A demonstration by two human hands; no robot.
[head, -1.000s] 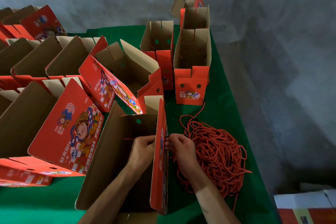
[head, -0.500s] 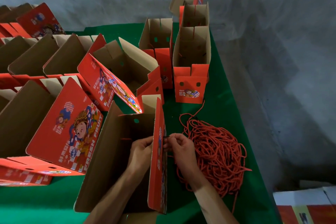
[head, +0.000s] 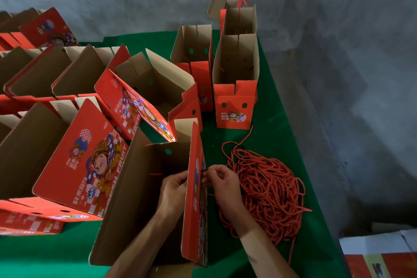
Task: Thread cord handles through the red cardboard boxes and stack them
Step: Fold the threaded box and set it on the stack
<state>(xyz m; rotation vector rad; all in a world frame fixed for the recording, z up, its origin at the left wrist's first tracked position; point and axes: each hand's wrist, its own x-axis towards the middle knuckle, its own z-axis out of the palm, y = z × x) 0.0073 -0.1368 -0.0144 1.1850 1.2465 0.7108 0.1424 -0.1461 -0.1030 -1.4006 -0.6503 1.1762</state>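
At the far left, open boxes (head: pixel 40 79) stand in rows on the green table (head: pixel 282 142), their brown insides up. One red panel (head: pixel 83 160) in front of them leans and shows a cartoon figure and the words FRESH FRUIT.

Nearer the middle stands the box (head: pixel 144 187) that is being worked on, open at the top. Its right wall (head: pixel 195 198) is upright and is seen almost edge-on. The left hand (head: pixel 172 189) is inside the box, with its fingers curled against the inner face of this wall. Whether it pinches a cord end there I cannot tell, because the wall hides the fingertips. A short red piece of cord (head: pixel 155 174) shows on the inner side of the box, just left of this hand.

The right hand (head: pixel 222 184) is outside, touching the outer face of the same wall, and its fingertips pinch a dark cord tip at the wall.

Just beside the right hand lies the cord pile (head: pixel 268 194), a loose red heap on the table. Behind it, at the far edge of the table, narrow boxes (head: pixel 234 90) stand upright in two rows.
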